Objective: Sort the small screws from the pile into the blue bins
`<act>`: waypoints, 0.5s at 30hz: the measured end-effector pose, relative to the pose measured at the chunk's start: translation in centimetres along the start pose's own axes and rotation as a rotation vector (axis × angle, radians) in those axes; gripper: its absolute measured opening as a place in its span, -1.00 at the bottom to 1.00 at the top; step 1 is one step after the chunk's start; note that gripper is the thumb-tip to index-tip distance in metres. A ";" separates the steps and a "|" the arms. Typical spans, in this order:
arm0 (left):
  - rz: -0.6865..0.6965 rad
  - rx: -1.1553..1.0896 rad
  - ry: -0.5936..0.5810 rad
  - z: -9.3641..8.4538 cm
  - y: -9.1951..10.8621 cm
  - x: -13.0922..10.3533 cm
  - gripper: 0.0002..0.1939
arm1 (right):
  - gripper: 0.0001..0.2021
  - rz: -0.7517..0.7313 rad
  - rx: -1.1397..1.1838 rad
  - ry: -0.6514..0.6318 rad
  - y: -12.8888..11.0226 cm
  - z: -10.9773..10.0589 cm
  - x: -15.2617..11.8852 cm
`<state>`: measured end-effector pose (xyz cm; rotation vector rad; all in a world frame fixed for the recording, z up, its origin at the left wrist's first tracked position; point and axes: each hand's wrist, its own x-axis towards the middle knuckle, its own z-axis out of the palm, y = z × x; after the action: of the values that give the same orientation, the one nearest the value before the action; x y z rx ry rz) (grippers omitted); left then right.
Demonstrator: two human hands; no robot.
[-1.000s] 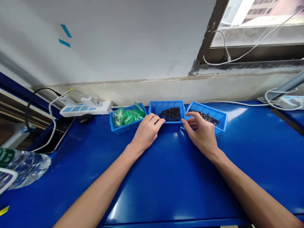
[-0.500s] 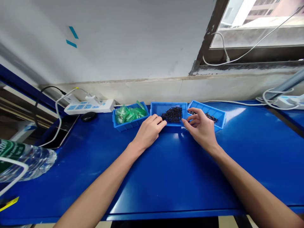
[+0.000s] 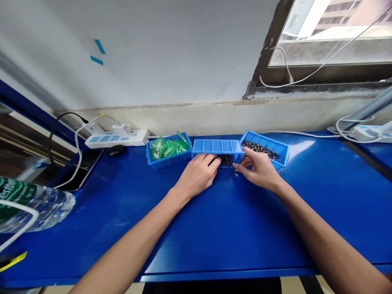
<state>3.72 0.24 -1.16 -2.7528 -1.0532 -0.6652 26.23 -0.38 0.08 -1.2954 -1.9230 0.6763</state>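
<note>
A blue plastic bin (image 3: 217,145) is tipped steeply toward me, its ribbed outer side facing up. Small black screw-like parts (image 3: 226,160) show at its lowered opening, and a few lie at or over its edge. My left hand (image 3: 200,171) grips the bin's left end with fingers curled. At the right end, my right hand (image 3: 257,165) holds the bin between thumb and fingers. Just behind that hand stands a second blue bin (image 3: 283,153) with dark and brassy small screws (image 3: 260,150). Left of my left hand is a third blue bin (image 3: 163,163) with green plastic packets (image 3: 168,147).
A white power strip (image 3: 119,138) and a black mouse (image 3: 115,150) lie at the back left. A large water bottle (image 3: 36,204) lies on its side at the left. White cables (image 3: 306,134) run along the wall at the right. The blue table (image 3: 226,228) extends toward me.
The middle bin has gone from standing upright to tipped forward, both hands turning it. The black parts have slid toward its front edge.
</note>
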 end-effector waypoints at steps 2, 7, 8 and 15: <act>0.009 -0.008 0.017 0.3 0.2 0.0 -0.72 | -0.83 -0.028 -0.048 -0.009 0.2 -0.2 0.0; -0.009 -0.025 -0.033 0.6 0.4 0.0 -0.57 | -0.95 -0.170 -0.166 -0.001 0.4 -0.6 -0.1; -0.020 -0.032 -0.062 0.5 0.5 0.0 -0.54 | -0.94 -0.206 -0.189 0.005 0.4 -0.7 -0.1; -0.118 -0.070 -0.178 0.0 0.5 0.0 -0.44 | -0.90 -0.370 -0.336 0.046 0.0 -0.9 -0.3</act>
<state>4.07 -0.18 -1.11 -2.8718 -1.2593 -0.4861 27.05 -0.62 0.54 -1.0866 -2.2226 0.1399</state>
